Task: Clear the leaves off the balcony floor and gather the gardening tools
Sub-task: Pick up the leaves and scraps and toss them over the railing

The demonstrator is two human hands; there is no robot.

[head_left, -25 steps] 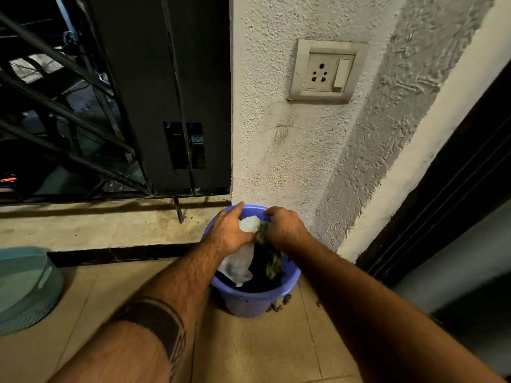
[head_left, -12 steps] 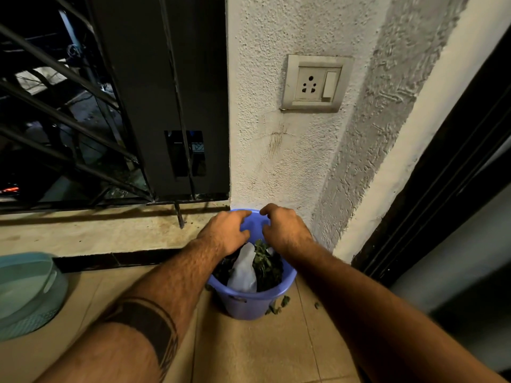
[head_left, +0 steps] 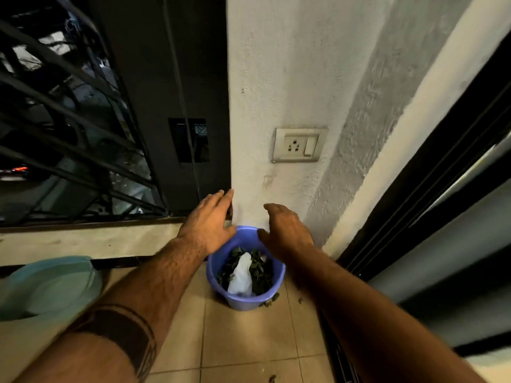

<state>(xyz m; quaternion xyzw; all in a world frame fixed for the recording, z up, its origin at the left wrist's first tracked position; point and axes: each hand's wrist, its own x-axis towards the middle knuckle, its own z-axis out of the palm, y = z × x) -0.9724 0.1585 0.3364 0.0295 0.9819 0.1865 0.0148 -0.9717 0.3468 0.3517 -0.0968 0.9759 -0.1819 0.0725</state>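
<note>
View from a head-worn camera looking down at a tiled balcony floor [head_left: 243, 341]. A small blue bucket [head_left: 272, 293] stands on the tiles against a rough white wall [head_left: 276, 78]. Inside it is a heap of dark green leaves [head_left: 261, 275] with a crumpled white piece, possibly a plastic bag [head_left: 242, 275], lying on top. A few loose leaf scraps [head_left: 271, 299] lie on the tiles just beside the bucket's base. Both bare forearms reach forward over the bucket. The left hand [head_left: 206, 219] is above the bucket's left rim, fingers straight and spread, holding nothing. The right hand [head_left: 286, 229] is above the right rim, fingers loosely bent and relaxed, also holding nothing. A wall socket [head_left: 300, 145] sits higher on the wall. A pale teal tub [head_left: 41, 286] stands at the left edge, and dark metal railing [head_left: 63, 114] fills the upper left
</note>
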